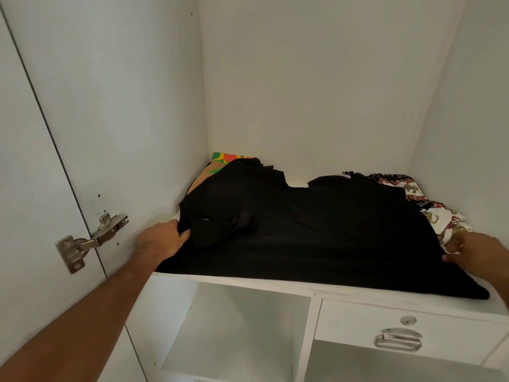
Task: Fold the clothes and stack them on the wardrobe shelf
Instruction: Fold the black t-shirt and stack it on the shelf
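Note:
A large black garment point(316, 230) lies spread over the white wardrobe shelf point(248, 279), covering most of it and drooping over the front edge at the right. My left hand point(161, 238) grips its left edge, fingers curled into the fabric. My right hand point(473, 252) pinches the garment's right edge near the shelf front. Under the black cloth at the back left peeks a green, orange and yellow patterned piece point(228, 158). A white cloth with red and gold animal print point(429, 208) lies at the right, partly under the black one.
The wardrobe's left wall carries a metal door hinge point(91, 238), with the open door to its left. Below the shelf there is an open cubby point(239, 326) and a drawer with a metal pull handle point(399, 340). The back wall stands close behind the clothes.

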